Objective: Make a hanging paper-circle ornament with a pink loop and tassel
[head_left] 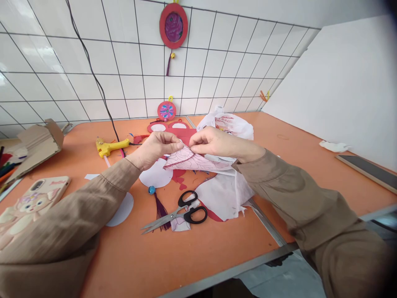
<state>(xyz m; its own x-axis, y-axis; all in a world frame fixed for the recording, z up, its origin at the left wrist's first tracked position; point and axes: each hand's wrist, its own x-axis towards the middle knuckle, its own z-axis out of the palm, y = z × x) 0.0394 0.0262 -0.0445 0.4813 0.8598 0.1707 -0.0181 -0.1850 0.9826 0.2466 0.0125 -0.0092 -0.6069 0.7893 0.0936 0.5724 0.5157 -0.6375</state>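
Between my hands, raised over the orange table, is a piece of thin white cloth (181, 159) with purple line drawing and a dark stitched-looking edge. My left hand (158, 147) pinches its upper left edge between thumb and fingers. Close beside it, my right hand (214, 142) pinches the same cloth near its top. The cloth droops below and to the right. Under it lie a white paper disc (156, 173) and more white fabric (221, 192). Nearer me, black-handled scissors (180, 213) rest partly open across a purple tassel with a blue bell (151, 190).
A yellow glue gun (111, 147) lies left of my hands. A phone in a cartoon case (40, 194) and a torn cardboard box (40, 145) are farther left. Behind my hands sit a white plastic bag (232, 124) and a round red ornament (166, 111). Another ornament (173, 25) hangs on the tiles.
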